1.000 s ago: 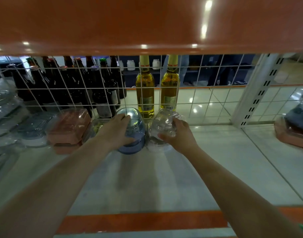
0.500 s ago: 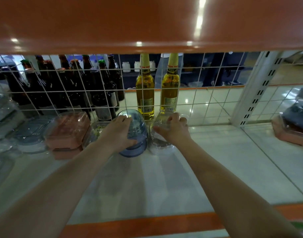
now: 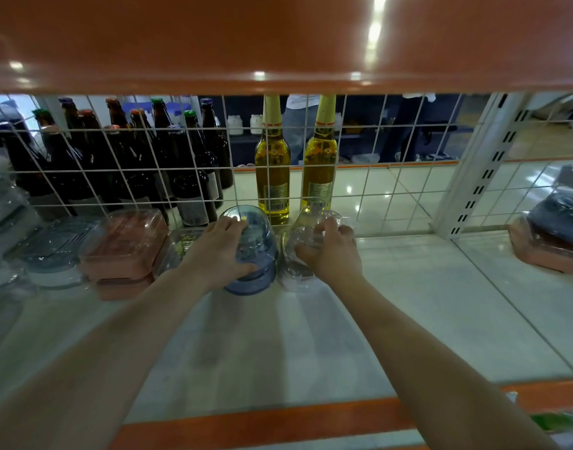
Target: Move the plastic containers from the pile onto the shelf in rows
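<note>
**Two containers pushed to the back of the shelf**

The white shelf (image 3: 424, 319), under its orange upper board (image 3: 278, 40), carries a row along the wire grid (image 3: 392, 190) at the back: lidded pink boxes (image 3: 122, 245), a small clear box, and now two round tubs. Behind the grid stand dark bottles (image 3: 142, 170) and two amber bottles (image 3: 273, 177).

The left hand (image 3: 218, 251) curls over the blue-tinted container (image 3: 257, 251); the right hand (image 3: 332, 251) wraps fingers and thumb round the clear container (image 3: 306, 237). Over the last second both tubs have slid deeper, and the clear one, earlier held tilted clear of the surface, now sits close against the grid, just beside the blue one. Both appear seated, so I judge this pair nearly placed, with release the likely next step. The pile itself is out of view.

The amber bottles bear labels with barcodes, but the print is too small to read. No brand is legible anywhere.
</note>
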